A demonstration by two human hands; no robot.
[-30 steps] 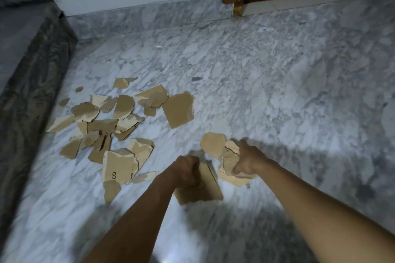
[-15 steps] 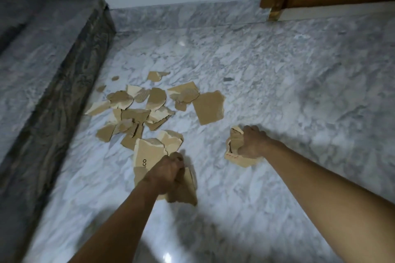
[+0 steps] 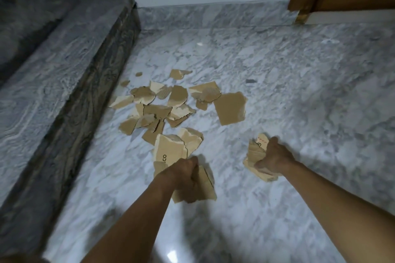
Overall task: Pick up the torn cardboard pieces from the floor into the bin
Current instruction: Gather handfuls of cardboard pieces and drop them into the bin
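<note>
Head view: left hand (image 3: 183, 174) fisted on a brown slab (image 3: 205, 186), right hand (image 3: 274, 159) clamping a wad (image 3: 255, 156), loose cardboard pieces (image 3: 171, 107) scattered on marble floor (image 3: 299, 92), no bin visible; likely light, stiff, flaky, best pinched by edges.

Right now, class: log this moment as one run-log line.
left hand: grips brown cardboard pieces | right hand: grips cardboard wad | torn scraps: on floor

Both bare forearms reach forward and down. The left hand (image 3: 184, 174) is fisted closed; the right hand (image 3: 274, 159), well apart, is clenched too.
</note>
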